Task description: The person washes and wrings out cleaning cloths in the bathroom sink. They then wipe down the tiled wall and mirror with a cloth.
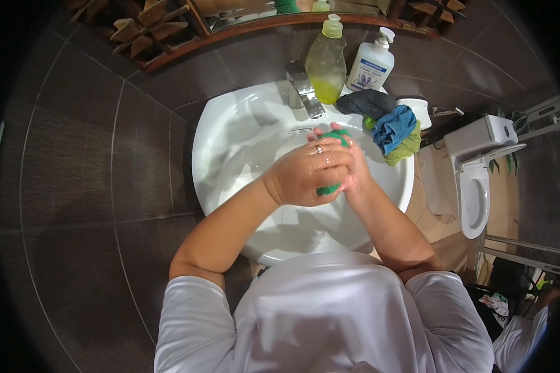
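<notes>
Both hands are pressed together above the sink, squeezing a green scouring pad (328, 189) between them. My left hand (311, 171), wet and wearing a ring, lies across the front with its fingers wrapped over the pad. Behind it, my right hand (356, 165) grips the pad from the other side. Green shows above and below the fingers; the middle is hidden. Under the hands is the white sink (230, 217). Beyond them stands the metal faucet (305, 93); whether water runs is hard to tell.
Behind the sink stand a dish soap bottle (326, 68) and a white hand soap bottle (372, 65). A dark cloth (364, 101), a blue cloth (394, 128) and a yellow-green cloth (406, 148) lie on the right rim. A toilet (473, 193) stands at right, below a mirror-side tiled wall.
</notes>
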The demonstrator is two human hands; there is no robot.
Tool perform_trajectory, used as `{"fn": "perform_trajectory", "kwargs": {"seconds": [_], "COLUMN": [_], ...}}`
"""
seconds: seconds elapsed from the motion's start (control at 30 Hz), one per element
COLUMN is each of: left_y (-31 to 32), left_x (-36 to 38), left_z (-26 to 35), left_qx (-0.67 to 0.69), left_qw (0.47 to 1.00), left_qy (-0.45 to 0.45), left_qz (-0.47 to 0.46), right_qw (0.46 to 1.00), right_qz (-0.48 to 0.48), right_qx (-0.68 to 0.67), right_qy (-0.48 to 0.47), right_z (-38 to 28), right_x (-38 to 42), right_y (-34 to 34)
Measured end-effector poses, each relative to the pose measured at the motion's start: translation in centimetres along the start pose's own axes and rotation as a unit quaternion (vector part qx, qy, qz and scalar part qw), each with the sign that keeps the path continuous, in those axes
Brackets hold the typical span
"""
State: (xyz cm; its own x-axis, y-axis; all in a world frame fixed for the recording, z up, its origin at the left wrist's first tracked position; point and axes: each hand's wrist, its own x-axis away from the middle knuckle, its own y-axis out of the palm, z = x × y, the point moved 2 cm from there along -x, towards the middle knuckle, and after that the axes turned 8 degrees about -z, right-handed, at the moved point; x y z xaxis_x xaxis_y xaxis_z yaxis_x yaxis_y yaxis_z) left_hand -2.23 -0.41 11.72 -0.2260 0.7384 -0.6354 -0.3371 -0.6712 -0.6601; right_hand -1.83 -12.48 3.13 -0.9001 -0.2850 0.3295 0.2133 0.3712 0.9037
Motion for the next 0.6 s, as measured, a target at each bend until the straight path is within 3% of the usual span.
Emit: {"fn": "perform_trajectory", "kwargs": {"seconds": [0.07, 0.13, 0.2, 0.23, 0.27, 0.3, 0.33, 0.4, 0.43, 0.47, 0.5, 0.53, 0.6], "left_y": [0.1, 0.3, 0.9, 1.5, 2.1, 2.4, 2.2, 2.2, 2.2, 2.6, 3.1, 3.6, 4.7], "left_x": [0.4, 1.0, 1.1, 1.4, 1.7, 1.8, 1.7, 1.8, 2.0, 2.5, 3.0, 3.5, 4.3], "left_z": [0.2, -0.4, -0.3, -0.8, -1.2, -1.4, -1.4, -1.7, -2.0, -2.4, -2.8, -3.1, -3.6], "left_qx": [-0.005, 0.084, 0.111, 0.252, 0.384, 0.437, 0.435, 0.570, 0.569, 0.590, 0.610, 0.609, 0.649], "left_qw": [1.000, 0.974, 0.957, 0.894, 0.801, 0.756, 0.757, 0.601, 0.602, 0.567, 0.530, 0.530, 0.499], "left_qy": [0.017, -0.063, -0.103, -0.165, -0.222, -0.254, -0.254, -0.292, -0.292, -0.322, -0.352, -0.353, -0.389], "left_qz": [0.007, 0.199, 0.248, 0.330, 0.402, 0.415, 0.416, 0.478, 0.479, 0.477, 0.473, 0.472, 0.422], "right_qw": [0.995, 0.990, 0.967, 0.936, 0.936, 0.905, 0.864, 0.837, 0.789, 0.734, 0.737, 0.737, 0.411], "right_qz": [-0.056, -0.042, -0.067, -0.082, -0.082, -0.085, -0.087, -0.121, -0.132, -0.141, -0.145, -0.144, -0.184], "right_qx": [-0.002, 0.017, 0.118, 0.219, 0.219, 0.310, 0.398, 0.440, 0.521, 0.597, 0.592, 0.591, 0.801], "right_qy": [-0.086, -0.133, -0.215, -0.263, -0.262, -0.280, -0.295, -0.302, -0.297, -0.290, -0.294, -0.294, -0.395], "right_z": [-1.0, -2.4, -3.9, -4.4, -4.5, -4.7, -4.6, -4.2, -3.8, -3.3, -2.5, -1.7, 0.1], "right_x": [-0.4, -0.3, -0.5, 0.0, 0.3, 0.6, 0.9, 1.4, 1.8, 2.2, 2.6, 2.8, 3.5], "right_y": [1.5, 3.4, 5.0, 6.5, 7.3, 8.0, 8.6, 8.9, 9.1, 9.3, 9.5, 9.5, 10.1]}}
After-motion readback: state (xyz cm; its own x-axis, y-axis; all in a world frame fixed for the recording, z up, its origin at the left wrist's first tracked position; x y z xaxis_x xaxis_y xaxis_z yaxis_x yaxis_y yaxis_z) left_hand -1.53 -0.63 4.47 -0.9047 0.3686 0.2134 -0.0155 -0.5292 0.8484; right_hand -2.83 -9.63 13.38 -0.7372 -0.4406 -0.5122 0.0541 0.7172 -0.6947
